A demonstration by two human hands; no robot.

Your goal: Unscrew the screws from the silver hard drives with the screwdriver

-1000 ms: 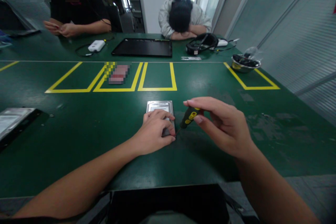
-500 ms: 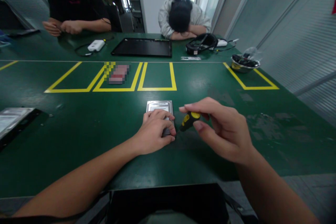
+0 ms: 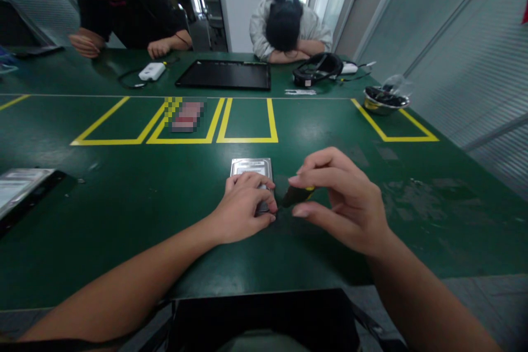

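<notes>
A silver hard drive (image 3: 251, 165) with a white label lies on the green table, mostly covered by my left hand (image 3: 247, 203). The fingers of that hand curl over the drive and grip it, thumb and fingertips close to its right edge. At the drive's right side, my right hand (image 3: 338, 201) pinches a short screwdriver (image 3: 297, 193) with a black and yellow handle between thumb and fingers. The screwdriver slants, its lower end pointing down-left toward the drive's edge. Its tip is too small to make out.
A larger drive in a black frame (image 3: 25, 192) lies at the left. Beyond the yellow tape boxes are a dark screen panel (image 3: 225, 75), a black headset (image 3: 317, 69) and a white box (image 3: 152, 71). A metal bowl (image 3: 383, 103) stands back right. Two people sit opposite.
My right hand's fingers have shifted around the screwdriver handle, with the index finger drawn back and the handle turned. My left hand keeps its place. The co-worker's hands at the left have moved apart.
</notes>
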